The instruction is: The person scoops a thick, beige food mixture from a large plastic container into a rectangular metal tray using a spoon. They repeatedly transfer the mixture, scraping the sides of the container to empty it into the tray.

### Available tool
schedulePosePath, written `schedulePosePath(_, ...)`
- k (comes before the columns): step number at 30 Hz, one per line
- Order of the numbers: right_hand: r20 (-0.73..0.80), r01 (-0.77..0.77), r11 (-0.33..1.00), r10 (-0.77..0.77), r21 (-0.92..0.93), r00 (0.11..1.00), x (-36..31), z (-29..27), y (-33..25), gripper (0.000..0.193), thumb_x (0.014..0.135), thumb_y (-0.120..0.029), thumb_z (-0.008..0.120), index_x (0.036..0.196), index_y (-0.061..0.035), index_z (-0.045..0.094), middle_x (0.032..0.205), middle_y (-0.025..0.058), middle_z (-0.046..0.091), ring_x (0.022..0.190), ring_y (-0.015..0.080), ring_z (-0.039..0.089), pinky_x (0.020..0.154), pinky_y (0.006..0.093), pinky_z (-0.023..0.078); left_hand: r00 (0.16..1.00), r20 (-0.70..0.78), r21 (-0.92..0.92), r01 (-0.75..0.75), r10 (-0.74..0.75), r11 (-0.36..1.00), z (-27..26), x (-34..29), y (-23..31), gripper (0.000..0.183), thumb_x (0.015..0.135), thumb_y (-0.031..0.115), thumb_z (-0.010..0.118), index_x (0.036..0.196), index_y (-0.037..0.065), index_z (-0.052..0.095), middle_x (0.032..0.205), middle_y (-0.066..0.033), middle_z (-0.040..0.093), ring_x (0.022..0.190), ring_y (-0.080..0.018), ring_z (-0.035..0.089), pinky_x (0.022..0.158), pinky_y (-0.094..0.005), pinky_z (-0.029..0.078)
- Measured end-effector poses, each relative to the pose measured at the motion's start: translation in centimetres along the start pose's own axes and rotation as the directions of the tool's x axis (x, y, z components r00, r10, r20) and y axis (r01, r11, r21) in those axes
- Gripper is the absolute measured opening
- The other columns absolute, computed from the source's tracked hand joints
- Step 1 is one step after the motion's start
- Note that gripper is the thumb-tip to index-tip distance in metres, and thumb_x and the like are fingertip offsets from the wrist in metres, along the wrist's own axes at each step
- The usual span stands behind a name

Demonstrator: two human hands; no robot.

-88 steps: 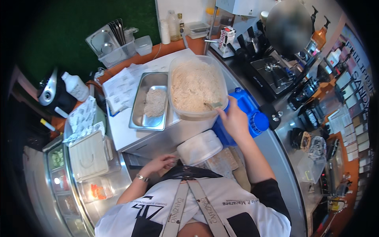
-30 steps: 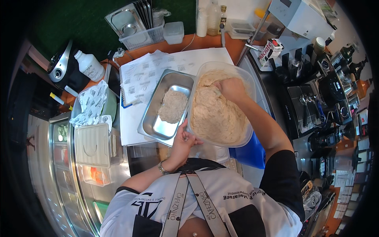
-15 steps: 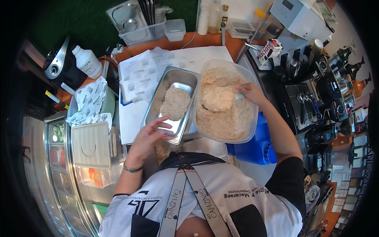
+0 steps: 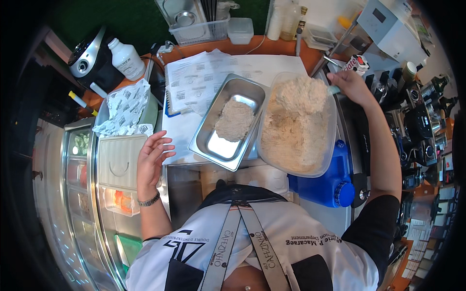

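Note:
My right hand (image 4: 350, 87) grips the pale teal handle (image 4: 334, 90) of a utensil at the far right rim of a clear plastic tub (image 4: 332, 145). The utensil's working end is hidden by a large heap of beige breading (image 4: 303, 94). More loose, floury breading (image 4: 293, 140) fills the tub. Left of the tub, a deep steel pan (image 4: 228, 154) stands at a slant, holding one flat coated piece (image 4: 235, 120). My left hand (image 4: 154, 151) hovers left of the pan, empty, with its fingers apart.
Printed paper sheets (image 4: 199, 80) lie on the white board behind the pan. A blue jug (image 4: 323, 182) stands below the tub's near right side. At left are a paper-lined bin (image 4: 124, 104) and a lidded container (image 4: 119, 162). Coffee equipment (image 4: 420, 121) lines the right.
My right hand has moved up and right with the utensil, and breading is now heaped at the tub's far side. My left hand has drawn away from the pan to the left.

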State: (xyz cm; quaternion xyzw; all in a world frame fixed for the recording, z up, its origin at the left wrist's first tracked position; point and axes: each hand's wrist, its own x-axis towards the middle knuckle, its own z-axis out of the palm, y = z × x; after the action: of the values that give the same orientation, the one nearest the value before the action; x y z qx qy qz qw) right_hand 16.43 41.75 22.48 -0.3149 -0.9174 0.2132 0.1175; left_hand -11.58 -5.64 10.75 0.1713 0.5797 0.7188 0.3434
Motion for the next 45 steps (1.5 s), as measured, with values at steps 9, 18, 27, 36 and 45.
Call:
schedulePosePath(9,0.281,0.542,0.653,-0.468,-0.529,0.838,3.5,7.6,-16.4,0.025,0.085,-0.027,0.063,0.079,-0.0049,0.071,0.074,0.0143,0.068,0.073,0.0269,0.068,0.065,0.04,0.052,1.0,-0.012,-0.034,0.005,-0.005,0.999,-1.7,-1.1,-1.6,0.039,0.093,0.009,0.055,0.13,-0.001,0.049,0.112,-0.0132,0.061,0.097,-0.0208,0.063,0.082,-0.0343,0.054)
schedulePosePath(18,0.18,0.761,0.378,-0.826,-0.528,0.535,-0.6,16.2,-18.7,0.004,0.069,-0.013,0.063,0.067,-0.0097,0.064,0.067,0.0061,0.064,0.067,0.0197,0.063,0.061,0.0316,0.047,0.992,0.014,-0.111,0.128,-0.128,0.986,-2.9,-2.3,-3.5,0.035,0.094,0.006,0.053,0.129,-0.001,0.05,0.105,-0.0111,0.062,0.086,-0.0157,0.063,0.068,-0.026,0.053)
schedulePosePath(27,0.173,0.694,0.479,-0.743,-0.538,0.647,-0.6,20.1,-14.8,0.006,0.072,-0.013,0.061,0.068,-0.0093,0.063,0.067,0.0053,0.063,0.068,0.0204,0.064,0.061,0.0328,0.048,0.976,0.115,-0.054,0.194,-0.187,0.979,-0.5,-1.4,-2.8,0.027,0.096,0.006,0.053,0.122,0.0,0.055,0.092,-0.0059,0.062,0.071,-0.0083,0.058,0.056,-0.0204,0.047)
schedulePosePath(36,-0.008,0.333,0.853,-0.367,-0.402,0.93,0.0,14.1,-12.2,0.016,0.079,-0.026,0.069,0.073,-0.01,0.07,0.072,0.0112,0.067,0.073,0.0278,0.066,0.066,0.0406,0.051,0.948,0.206,-0.045,0.257,-0.242,0.965,2.2,-0.8,-3.4,0.021,0.096,0.007,0.053,0.115,0.001,0.057,0.084,-0.0031,0.06,0.065,-0.0063,0.055,0.051,-0.0187,0.044)
schedulePosePath(45,-0.115,0.116,0.993,-0.115,0.001,0.987,-2.3,4.9,-7.8,0.027,0.082,-0.033,0.071,0.086,-0.007,0.073,0.072,0.014,0.066,0.068,0.0281,0.064,0.066,0.0393,0.049,0.864,0.367,0.152,0.311,-0.346,0.938,5.0,0.0,-3.8,0.02,0.097,0.009,0.053,0.113,0.0,0.058,0.084,-0.0062,0.065,0.063,-0.0084,0.059,0.051,-0.0193,0.046)
